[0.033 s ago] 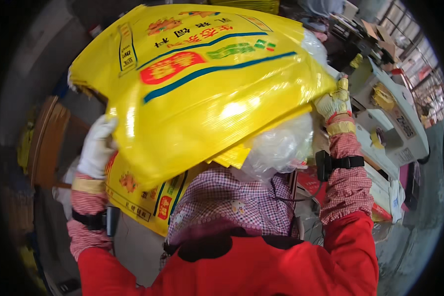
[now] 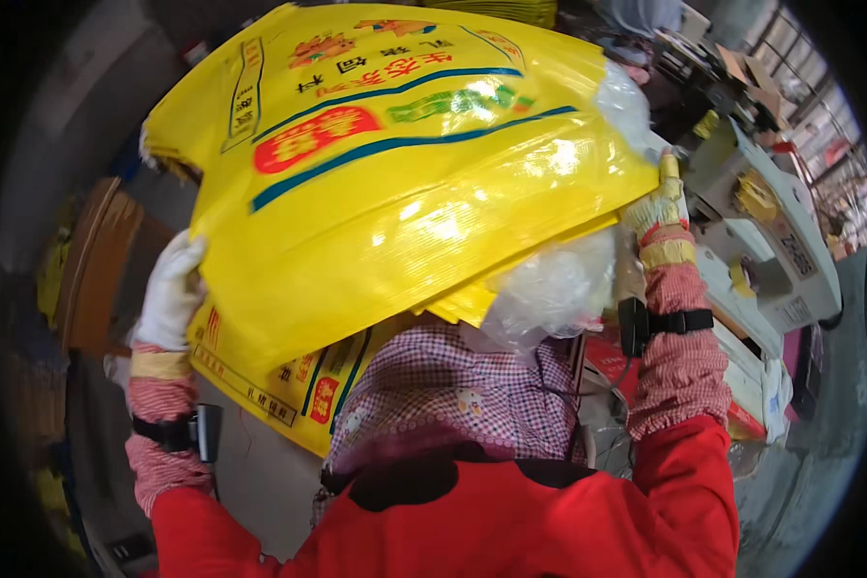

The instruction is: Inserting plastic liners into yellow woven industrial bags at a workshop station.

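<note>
A large yellow printed woven sack is spread across the view in front of me, its surface glossy and creased. My left hand, in a white glove, is closed on the sack's left edge, its fingertips partly hidden behind it. At the right corner, my right hand, gloved with tape at a finger and the wrist, grips the sack's edge. Crumpled clear plastic film bulges out below the sack's near edge, above my lap. Beneath the sack on the left lies more yellow printed sacking.
A checked apron covers my lap. White and grey machine-like housings stand at the right, one with a roll of tape on it. A brown wooden piece stands at the left. Folded yellow sacks lie at the far edge.
My left hand has moved slightly left with the sack's edge, drawing it a little wider. The near edge has risen slightly on the left; my right hand has barely moved.
</note>
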`<state>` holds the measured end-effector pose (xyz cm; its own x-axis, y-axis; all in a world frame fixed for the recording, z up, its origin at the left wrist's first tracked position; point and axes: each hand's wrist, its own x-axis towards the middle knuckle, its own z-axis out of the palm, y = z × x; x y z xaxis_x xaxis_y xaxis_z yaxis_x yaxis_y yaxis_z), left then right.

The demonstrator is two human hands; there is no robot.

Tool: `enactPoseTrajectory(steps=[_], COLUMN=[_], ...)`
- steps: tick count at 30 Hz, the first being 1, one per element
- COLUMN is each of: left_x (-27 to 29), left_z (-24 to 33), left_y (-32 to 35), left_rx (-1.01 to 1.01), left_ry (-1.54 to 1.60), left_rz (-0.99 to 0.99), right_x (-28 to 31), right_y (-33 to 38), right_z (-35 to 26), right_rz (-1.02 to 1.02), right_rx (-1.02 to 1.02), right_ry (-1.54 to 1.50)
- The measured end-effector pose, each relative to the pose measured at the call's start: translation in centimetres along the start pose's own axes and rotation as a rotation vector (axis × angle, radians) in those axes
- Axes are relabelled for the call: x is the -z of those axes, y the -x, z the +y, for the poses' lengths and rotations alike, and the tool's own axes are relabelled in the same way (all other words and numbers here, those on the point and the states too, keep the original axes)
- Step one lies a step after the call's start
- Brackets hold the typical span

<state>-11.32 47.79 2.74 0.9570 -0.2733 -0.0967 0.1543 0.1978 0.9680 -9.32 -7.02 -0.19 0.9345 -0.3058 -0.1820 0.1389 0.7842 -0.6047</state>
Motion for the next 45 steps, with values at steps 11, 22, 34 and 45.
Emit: enactPoseTrajectory(steps=[11, 22, 34, 45], left_x=[20.9, 20.3, 19.6, 16.3], left_z=[-21.1, -47.1, -42.4, -33.3], left_y=[35.5, 33.9, 32.2, 30.9], left_rx=[-0.068, 0.123, -0.123, 1.069], left_ry=[0.029, 0.091, 0.684, -0.392], left_rz=[1.196, 1.577, 1.695, 1.423], right_x=[-5.8, 3.5, -3.1, -4.7], right_y=[12.8, -1.1, -2.7, -2.3], right_z=[30.7, 42.6, 38.7, 40.0], right_rz=[-0.373, -0.822, -0.817, -0.848], right_rx=[-0.162, 0.471, 0.767, 0.917], right_ry=[0.88, 1.843, 2.44, 2.518])
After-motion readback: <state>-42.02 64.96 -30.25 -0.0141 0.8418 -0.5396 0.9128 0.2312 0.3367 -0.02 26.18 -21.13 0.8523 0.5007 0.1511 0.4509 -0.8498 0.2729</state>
